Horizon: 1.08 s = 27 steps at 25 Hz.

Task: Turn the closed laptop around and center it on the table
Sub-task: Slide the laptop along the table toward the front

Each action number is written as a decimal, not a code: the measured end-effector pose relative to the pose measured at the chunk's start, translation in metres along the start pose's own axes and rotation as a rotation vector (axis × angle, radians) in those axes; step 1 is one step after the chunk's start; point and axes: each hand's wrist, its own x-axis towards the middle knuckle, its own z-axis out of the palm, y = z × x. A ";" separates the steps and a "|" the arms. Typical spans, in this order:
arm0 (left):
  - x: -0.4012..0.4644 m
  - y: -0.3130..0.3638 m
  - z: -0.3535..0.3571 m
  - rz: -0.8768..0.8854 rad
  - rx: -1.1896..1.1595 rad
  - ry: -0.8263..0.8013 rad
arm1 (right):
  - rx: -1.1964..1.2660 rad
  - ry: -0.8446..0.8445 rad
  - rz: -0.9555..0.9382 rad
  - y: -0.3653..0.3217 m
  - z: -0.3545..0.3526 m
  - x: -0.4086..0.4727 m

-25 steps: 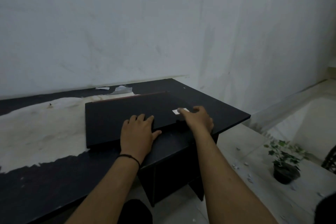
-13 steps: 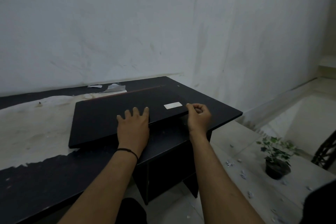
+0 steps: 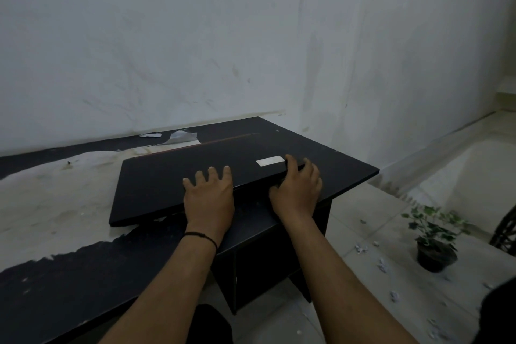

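Note:
A closed black laptop [image 3: 178, 179] with a small white sticker [image 3: 270, 161] near its right end lies on the black table [image 3: 340, 173], skewed with its left corner nearest me. My left hand [image 3: 209, 198] lies flat on the lid at its near edge, fingers spread. My right hand [image 3: 297, 190] curls around the laptop's near right corner, thumb on the lid and fingers at the edge. The near edge looks slightly lifted off the table.
The table's top is worn to a pale patch [image 3: 55, 198] on the left, with torn paper scraps [image 3: 178, 137] by the white wall [image 3: 251, 36]. The table's right edge drops to a tiled floor with paper bits and a potted plant [image 3: 435, 243].
My right hand has shifted from the lid's top to grip the near right corner. The laptop has rotated a little, its left corner swinging toward me. My left hand stayed flat on the lid.

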 end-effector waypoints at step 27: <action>-0.014 -0.047 -0.014 -0.026 0.069 -0.027 | -0.309 -0.058 -0.573 -0.037 0.012 0.000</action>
